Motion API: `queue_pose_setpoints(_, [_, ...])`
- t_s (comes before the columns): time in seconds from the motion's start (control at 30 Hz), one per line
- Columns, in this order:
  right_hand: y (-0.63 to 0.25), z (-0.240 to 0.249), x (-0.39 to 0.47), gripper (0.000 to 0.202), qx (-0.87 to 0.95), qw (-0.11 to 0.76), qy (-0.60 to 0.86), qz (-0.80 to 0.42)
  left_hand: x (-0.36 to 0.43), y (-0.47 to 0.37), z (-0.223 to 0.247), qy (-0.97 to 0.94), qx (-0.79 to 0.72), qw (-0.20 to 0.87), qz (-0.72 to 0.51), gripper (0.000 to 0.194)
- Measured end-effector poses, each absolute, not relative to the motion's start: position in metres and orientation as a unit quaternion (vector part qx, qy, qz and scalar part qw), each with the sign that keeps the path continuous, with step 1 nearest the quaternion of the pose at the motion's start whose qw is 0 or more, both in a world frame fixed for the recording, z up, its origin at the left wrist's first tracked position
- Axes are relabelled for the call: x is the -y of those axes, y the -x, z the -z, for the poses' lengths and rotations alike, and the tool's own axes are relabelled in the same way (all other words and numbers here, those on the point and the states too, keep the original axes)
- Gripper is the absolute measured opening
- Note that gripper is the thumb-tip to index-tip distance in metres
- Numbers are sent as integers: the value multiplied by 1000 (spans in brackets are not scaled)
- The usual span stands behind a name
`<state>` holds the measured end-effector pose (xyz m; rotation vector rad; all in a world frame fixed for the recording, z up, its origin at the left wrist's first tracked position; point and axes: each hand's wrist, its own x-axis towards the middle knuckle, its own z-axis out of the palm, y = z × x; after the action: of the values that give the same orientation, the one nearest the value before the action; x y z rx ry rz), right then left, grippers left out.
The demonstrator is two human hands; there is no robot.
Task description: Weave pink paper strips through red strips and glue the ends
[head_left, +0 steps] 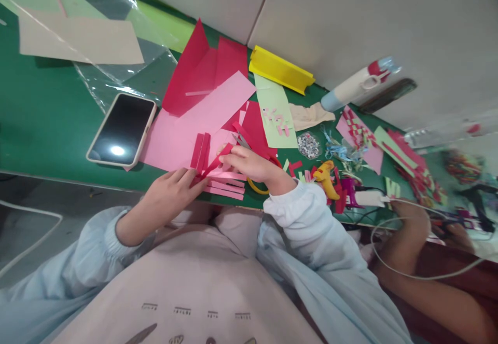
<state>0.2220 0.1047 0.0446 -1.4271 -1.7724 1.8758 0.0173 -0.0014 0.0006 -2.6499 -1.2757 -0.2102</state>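
My right hand [249,165] pinches the upper end of a red paper strip [218,160] between thumb and fingers. The fingers of my left hand [171,193] press on the paper at the strip's lower end. Beside them, more red strips [200,152] lie upright in the view on a pink sheet [167,141]. Pink paper cut into strips [225,188] lies under and below my hands, near the table's front edge. Scissors [257,186] with yellow handles lie partly hidden beneath my right hand.
A phone [121,129] lies left of the pink sheet. Behind are red card [194,74], a yellow holder [280,70] and a bottle [360,83]. To the right lie a yellow glue gun [327,179] and paper scraps. Another person's arm [408,240] is at far right.
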Motion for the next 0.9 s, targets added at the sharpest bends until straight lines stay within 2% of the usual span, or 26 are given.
queue_pose_setpoints(0.2, [-227,-26,-103,13,491,162,461,-721,3,-16,2,891,434,104,85,46])
queue_pose_setpoints(0.4, [-228,-24,-103,12,459,173,447,-748,2,-18,2,884,450,80,100,24])
queue_pose_setpoints(0.9, [-228,-24,-106,12,521,180,381,-743,3,-16,2,886,449,71,86,42])
